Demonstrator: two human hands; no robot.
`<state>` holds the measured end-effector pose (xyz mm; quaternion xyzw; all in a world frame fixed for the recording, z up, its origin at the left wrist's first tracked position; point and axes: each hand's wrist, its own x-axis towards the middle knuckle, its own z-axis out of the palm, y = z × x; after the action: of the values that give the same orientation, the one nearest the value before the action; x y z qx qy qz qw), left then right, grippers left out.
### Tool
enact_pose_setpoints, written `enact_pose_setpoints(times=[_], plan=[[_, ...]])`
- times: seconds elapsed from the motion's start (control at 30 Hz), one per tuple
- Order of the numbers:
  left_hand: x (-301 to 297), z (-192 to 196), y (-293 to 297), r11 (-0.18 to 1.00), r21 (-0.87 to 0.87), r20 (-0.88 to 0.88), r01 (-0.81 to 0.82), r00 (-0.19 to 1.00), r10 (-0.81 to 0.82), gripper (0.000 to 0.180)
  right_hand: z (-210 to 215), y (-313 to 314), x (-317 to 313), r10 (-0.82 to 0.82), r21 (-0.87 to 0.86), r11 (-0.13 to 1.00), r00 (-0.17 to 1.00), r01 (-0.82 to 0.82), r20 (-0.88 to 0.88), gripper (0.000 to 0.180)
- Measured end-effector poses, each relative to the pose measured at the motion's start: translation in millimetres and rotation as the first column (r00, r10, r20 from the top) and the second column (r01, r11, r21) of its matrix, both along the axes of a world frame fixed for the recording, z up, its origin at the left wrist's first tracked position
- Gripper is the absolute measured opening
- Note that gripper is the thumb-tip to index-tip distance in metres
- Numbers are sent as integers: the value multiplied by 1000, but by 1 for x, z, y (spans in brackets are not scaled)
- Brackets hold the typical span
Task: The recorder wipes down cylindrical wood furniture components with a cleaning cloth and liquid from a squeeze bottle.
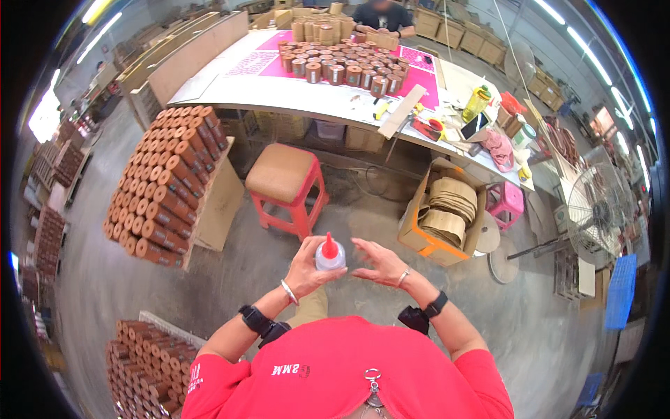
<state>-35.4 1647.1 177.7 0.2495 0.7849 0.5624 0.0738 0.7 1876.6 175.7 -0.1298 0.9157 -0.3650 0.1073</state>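
A small clear squeeze bottle (329, 262) with a pointed red nozzle cap stands upright in my left hand (303, 268). The fingers and thumb of that hand wrap around its side. My right hand (380, 263) is just to the right of the bottle, apart from it, with its fingers spread and nothing in them. Past my hands stands a red stool (293, 216) with a tan padded seat (285, 172).
A white worktable (209, 85) bears many brown cylinders (353, 72); a person (384, 17) sits behind it. Brown rolls (162, 181) are stacked at left and lower left (150, 366). A carton (441, 222) of cardboard discs and a standing fan (599, 200) are at right.
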Motion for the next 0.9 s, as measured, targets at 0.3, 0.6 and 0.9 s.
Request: enact_pose_setpoints(times=[0.3, 0.6, 0.9], plan=[[-172, 13, 34, 982, -35, -167, 186, 968, -189, 65, 3, -28, -147, -207, -390, 908, 974, 156, -91, 77], [-281, -7, 63, 966, 26, 50, 258, 965, -259, 71, -14, 1, -240, -342, -471, 832, 939, 294, -18, 69], [-410, -45, -4, 932, -128, 113, -339, 929, 354, 64, -40, 129, -336, -584, -509, 661, 804, 551, 112, 62]])
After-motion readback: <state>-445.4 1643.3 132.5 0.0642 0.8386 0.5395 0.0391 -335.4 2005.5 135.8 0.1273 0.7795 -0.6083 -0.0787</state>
